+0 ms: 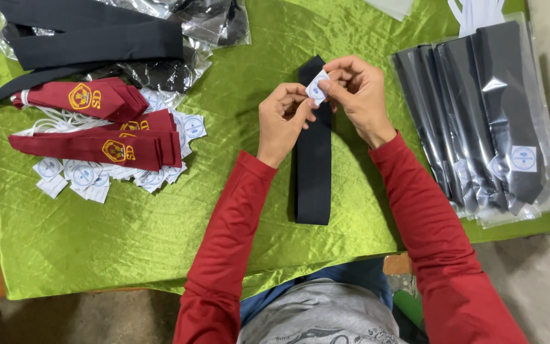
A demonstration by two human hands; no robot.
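You wore a long-sleeved red top of soft knit cloth, and both sleeves ran down to your wrists with plain, snug cuffs. The cloth creased in long folds along your forearms. Your left hand (pixel 280 118) and right hand (pixel 359 95) were bare, with no gloves, rings or watch showing. Over your chest you had a grey garment with a dark printed pattern, seen only in part at the bottom edge. Beside it showed blue cloth, possibly denim.
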